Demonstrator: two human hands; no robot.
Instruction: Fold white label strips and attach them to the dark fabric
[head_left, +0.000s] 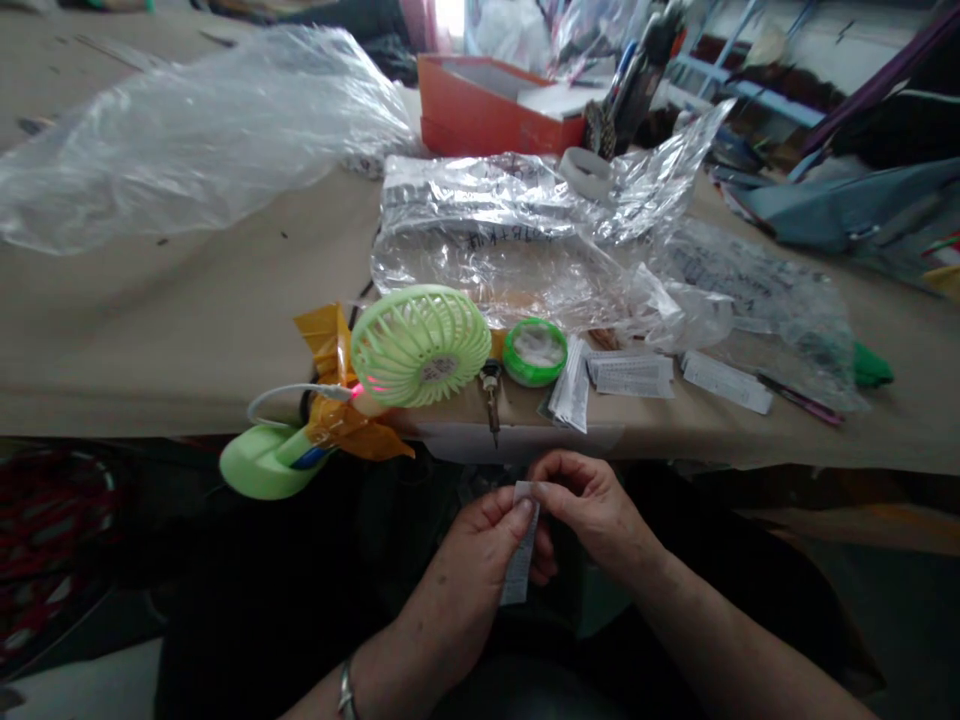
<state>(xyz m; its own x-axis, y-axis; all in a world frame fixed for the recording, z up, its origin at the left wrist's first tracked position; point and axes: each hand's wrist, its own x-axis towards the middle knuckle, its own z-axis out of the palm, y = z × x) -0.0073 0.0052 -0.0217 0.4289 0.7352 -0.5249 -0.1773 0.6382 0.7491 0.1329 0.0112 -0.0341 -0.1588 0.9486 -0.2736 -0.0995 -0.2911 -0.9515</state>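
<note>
- My left hand (480, 545) and right hand (592, 510) meet in my lap, near the table (187, 330) edge and just below it.
- Both hands pinch 1 white strip (520, 560) at its top end. Left thumb and fingers are closed on its left edge; right thumb and forefinger are closed on the top corner. The other fingers are curled in and hold nothing else.
- The strip hangs down between the hands. Gripping only the top probably keeps its printed face clear to view.
- A bracelet (345, 690) sits on my left wrist.
- On the near table edge stands a green fan (420, 345), bound with yellow tape (330, 350), likely to fix it in place. A red light shows at its neck and a white cable (289, 392) loops to its left.
- Right of the fan: a key (491, 395), a green tub (535, 352), then loose stacks of labels (634, 373), all within easy reach of my hands.
- Far of these lie clear bags (517, 240) and an orange box (495, 110).
- Writing: dark hand-marked characters show on 1 bag, and fine print shows on the labels and strip. I cannot read any of it. No brand is legible.
</note>
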